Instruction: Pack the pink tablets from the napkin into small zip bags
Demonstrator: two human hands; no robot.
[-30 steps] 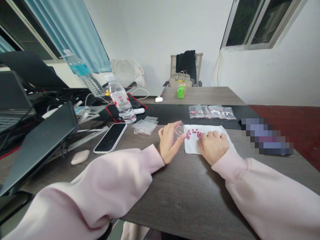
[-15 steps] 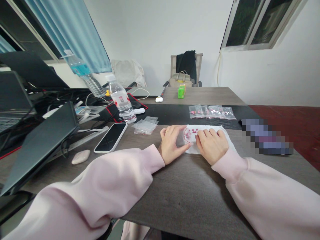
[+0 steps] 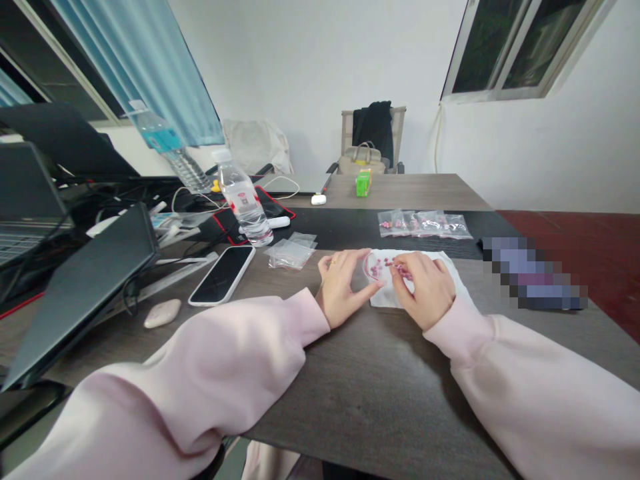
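My left hand (image 3: 343, 283) has its thumb and index finger at the two edges of a small clear zip bag (image 3: 371, 268), whose red-lined mouth gapes between them. Small pink-red beads (image 3: 376, 270) show at the bag, and others lie loose on a white tissue (image 3: 385, 299) beneath. Over the tissue, my right hand (image 3: 425, 287) is curled with thumb and fingertips together among the beads, pinching there. Its fingers partly hide the beads.
Filled clear bags (image 3: 425, 225) lie in a row behind the tissue. Flat clear bags (image 3: 291, 251), a phone (image 3: 223, 275), a water bottle (image 3: 245, 203) and a pale pink mouse-shaped item (image 3: 163, 313) are on the left. A pixelated object (image 3: 533, 273) lies right.
My right hand's fingers have shifted and turned slightly, uncovering more beads beside the fingertips. My left hand stays nearly still at the bag's mouth.
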